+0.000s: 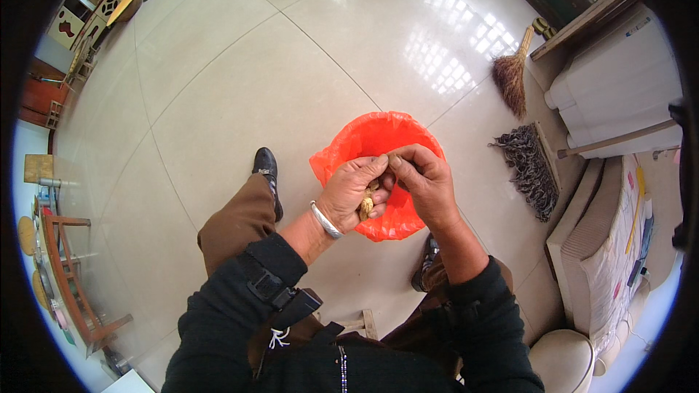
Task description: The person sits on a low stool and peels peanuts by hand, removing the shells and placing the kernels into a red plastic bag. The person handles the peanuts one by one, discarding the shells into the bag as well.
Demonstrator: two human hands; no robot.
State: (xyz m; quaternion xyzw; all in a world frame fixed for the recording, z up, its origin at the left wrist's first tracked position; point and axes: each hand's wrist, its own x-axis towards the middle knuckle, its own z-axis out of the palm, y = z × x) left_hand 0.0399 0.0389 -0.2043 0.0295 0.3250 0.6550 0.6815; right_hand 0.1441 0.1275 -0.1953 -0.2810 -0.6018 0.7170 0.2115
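Several unshelled peanuts [366, 206] lie in the curled fingers of my left hand [349, 191], which wears a silver bangle [326, 220] at the wrist. My right hand [428, 183] meets it, thumb and forefinger pinched at the tip of the left thumb. Whatever small thing is between those fingertips is too covered to make out, though it may be a peanut. Both hands are above a bin lined with a red plastic bag [377, 128], which stands on the floor between my feet. The bottom of the bin is mostly hidden by the hands.
A straw broom [510, 79] and a grey string mop [527, 169] lie at the right, near a padded bed or sofa [600, 251]. A wooden chair frame [68, 278] is at the left. Pale tiles [218, 76] cover the floor. A round stool [562, 360] sits lower right.
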